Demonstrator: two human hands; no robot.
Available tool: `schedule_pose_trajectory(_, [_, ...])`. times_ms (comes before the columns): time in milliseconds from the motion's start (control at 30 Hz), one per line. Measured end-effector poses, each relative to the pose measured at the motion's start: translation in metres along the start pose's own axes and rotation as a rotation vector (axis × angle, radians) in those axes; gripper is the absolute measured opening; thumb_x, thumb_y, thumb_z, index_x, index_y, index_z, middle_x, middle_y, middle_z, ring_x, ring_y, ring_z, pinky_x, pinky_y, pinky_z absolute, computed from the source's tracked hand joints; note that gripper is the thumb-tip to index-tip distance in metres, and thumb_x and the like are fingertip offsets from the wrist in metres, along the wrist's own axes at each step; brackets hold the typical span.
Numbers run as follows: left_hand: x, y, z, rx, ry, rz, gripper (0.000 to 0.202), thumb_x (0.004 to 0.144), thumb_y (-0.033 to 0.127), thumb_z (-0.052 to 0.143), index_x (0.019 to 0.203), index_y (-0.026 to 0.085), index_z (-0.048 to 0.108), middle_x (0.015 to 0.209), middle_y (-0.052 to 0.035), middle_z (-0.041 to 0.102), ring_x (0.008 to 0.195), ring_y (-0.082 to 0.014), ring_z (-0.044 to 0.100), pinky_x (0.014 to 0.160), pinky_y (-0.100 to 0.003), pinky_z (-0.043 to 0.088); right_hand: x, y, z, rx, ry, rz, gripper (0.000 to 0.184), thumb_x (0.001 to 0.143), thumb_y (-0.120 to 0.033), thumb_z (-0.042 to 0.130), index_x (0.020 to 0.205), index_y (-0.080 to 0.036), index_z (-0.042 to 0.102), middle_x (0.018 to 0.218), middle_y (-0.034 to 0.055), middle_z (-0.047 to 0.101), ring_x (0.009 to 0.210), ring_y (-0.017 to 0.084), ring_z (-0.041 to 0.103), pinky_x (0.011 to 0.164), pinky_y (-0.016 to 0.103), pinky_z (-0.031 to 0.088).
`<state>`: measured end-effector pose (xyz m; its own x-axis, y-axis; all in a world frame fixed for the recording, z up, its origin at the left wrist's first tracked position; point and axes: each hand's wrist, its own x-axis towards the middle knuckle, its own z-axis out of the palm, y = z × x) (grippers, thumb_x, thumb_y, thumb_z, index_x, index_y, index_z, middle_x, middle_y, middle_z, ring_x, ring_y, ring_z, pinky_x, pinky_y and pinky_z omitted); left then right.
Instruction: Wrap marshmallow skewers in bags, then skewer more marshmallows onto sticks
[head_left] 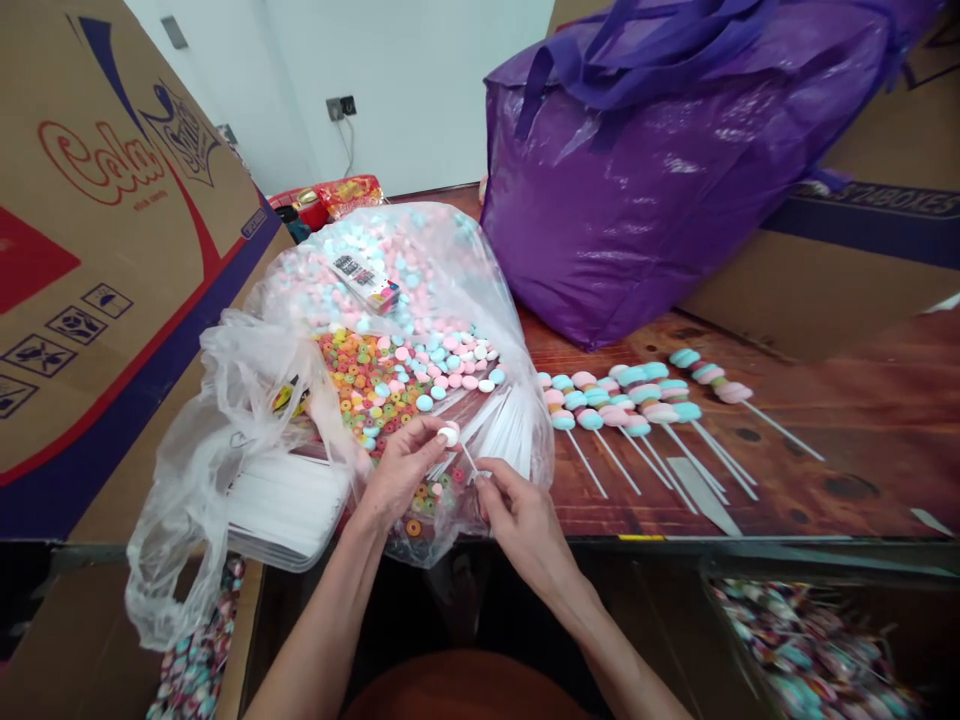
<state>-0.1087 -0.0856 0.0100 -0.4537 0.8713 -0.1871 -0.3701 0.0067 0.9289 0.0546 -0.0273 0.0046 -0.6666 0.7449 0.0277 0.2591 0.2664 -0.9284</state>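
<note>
My left hand (pixel 405 462) pinches a white round candy (pixel 448 435) at its fingertips. My right hand (pixel 517 515) grips a thin white stick (pixel 469 460) whose tip meets that candy. Both hands hover over a big clear plastic bag (pixel 375 330) full of pink, blue and white candies and multicoloured ring candies (pixel 367 385). A bundle of white sticks (pixel 502 425) lies inside the bag by my hands. To the right, several finished candy skewers (pixel 637 400) lie in a row on the wooden table (pixel 825 430).
A large purple bag (pixel 675 160) stands at the back of the table. Cardboard boxes rise at the left (pixel 97 230) and right (pixel 862 250). Boxes of wrapped sweets sit below the table edge at the right (pixel 817 650) and left (pixel 195 660). A packet of white sticks (pixel 289 505) lies left.
</note>
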Motion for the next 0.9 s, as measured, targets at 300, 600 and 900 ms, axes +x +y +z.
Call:
schedule_pose_trajectory(300, [-0.002, -0.009, 0.004, 0.085, 0.162, 0.126, 0.028, 0.08, 0.039, 0.075, 0.09, 0.016, 0.063, 0.084, -0.0001, 0.067, 0.07, -0.0096, 0.063, 0.068, -0.021, 0.049, 0.001, 0.002, 0.001, 0.065, 0.02, 0.006, 0.03, 0.095, -0.035, 0.047, 0.103, -0.015, 0.069, 0.059, -0.0026, 0.051, 0.052, 0.014, 0.048, 0.049, 0.023, 0.039])
schedule_pose_trajectory(600, [-0.002, -0.015, 0.003, 0.231, 0.289, 0.178, 0.035, 0.089, 0.035, 0.063, 0.121, 0.021, 0.062, 0.102, -0.0039, 0.068, 0.078, -0.0127, 0.064, 0.072, -0.025, 0.052, -0.01, 0.003, 0.006, 0.224, -0.06, 0.037, 0.033, 0.097, -0.042, 0.051, 0.103, -0.015, 0.069, 0.059, -0.004, 0.045, 0.054, 0.012, 0.043, 0.05, 0.023, 0.035])
schedule_pose_trajectory(900, [-0.006, -0.021, 0.003, 0.225, 0.28, 0.219, 0.025, 0.088, 0.038, 0.064, 0.105, 0.019, 0.067, 0.094, -0.0029, 0.069, 0.082, -0.0146, 0.062, 0.074, -0.025, 0.052, -0.009, 0.001, 0.011, 0.237, -0.064, 0.071, 0.036, 0.097, -0.043, 0.051, 0.103, -0.014, 0.071, 0.06, -0.0032, 0.045, 0.054, 0.012, 0.042, 0.051, 0.024, 0.035])
